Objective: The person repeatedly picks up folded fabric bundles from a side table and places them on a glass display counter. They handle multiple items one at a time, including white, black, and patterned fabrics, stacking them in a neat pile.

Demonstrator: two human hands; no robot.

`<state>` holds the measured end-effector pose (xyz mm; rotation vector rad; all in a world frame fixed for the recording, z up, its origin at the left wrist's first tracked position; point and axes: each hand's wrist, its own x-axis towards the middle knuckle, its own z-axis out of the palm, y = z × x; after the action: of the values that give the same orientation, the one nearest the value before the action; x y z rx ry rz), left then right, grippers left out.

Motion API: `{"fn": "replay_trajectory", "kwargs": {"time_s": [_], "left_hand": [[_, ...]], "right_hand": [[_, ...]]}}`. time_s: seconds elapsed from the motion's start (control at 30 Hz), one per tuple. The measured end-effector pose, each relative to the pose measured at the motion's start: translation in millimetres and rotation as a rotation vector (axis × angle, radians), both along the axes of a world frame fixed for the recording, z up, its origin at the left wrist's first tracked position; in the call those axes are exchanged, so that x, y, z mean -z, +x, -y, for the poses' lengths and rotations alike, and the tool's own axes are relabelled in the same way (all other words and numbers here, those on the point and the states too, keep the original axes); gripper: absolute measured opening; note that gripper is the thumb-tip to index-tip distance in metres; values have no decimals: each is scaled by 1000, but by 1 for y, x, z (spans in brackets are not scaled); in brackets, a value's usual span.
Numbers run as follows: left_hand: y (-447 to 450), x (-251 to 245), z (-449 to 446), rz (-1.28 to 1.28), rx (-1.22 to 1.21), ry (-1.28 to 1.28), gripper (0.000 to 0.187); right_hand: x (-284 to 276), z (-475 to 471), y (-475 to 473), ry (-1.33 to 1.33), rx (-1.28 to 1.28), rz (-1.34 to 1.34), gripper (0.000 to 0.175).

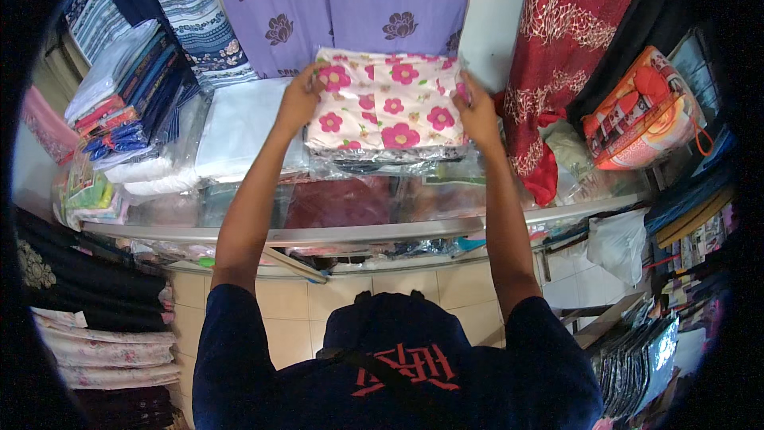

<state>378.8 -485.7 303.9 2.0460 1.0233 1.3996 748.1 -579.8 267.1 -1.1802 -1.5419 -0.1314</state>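
A folded white cloth with pink flowers (391,104), apparently in clear plastic, lies on a pile of plastic-wrapped pieces (388,161) on the counter. My left hand (302,98) grips its left edge near the upper corner. On the opposite edge, my right hand (476,107) has hold of the plastic and cloth. Folded white fabric (248,125) sits just left of the flowered piece. Behind it hangs a purple cloth with dark flower prints (370,6).
A glass-topped counter with a metal front edge (370,233) spans the view. Stacked packaged cloths (131,95) rise at the left. Toward the right are a hanging red cloth (555,42) and an orange bedding bag (647,113). Packaged goods (638,358) stand low at the right.
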Motion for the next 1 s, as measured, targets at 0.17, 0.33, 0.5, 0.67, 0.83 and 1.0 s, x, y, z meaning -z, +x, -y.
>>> {"fn": "replay_trajectory", "kwargs": {"time_s": [0.17,0.33,0.5,0.67,0.83,1.0], "left_hand": [[4,27,-10,-446,-259,175,36],[21,19,1,-879,-546,318,37],[29,11,12,-898,-649,475,41],[40,12,-7,-699,-371,616,56],[52,21,-42,-787,-412,438,56],[49,36,-69,-823,-378,331,54]], "right_hand": [[42,-25,5,-47,27,-62,54],[34,-21,8,-137,106,52,54],[27,-8,8,-222,252,153,61],[15,-21,4,33,349,375,58],[3,-62,-9,-23,246,500,54],[15,-94,-2,-406,135,425,57]]}}
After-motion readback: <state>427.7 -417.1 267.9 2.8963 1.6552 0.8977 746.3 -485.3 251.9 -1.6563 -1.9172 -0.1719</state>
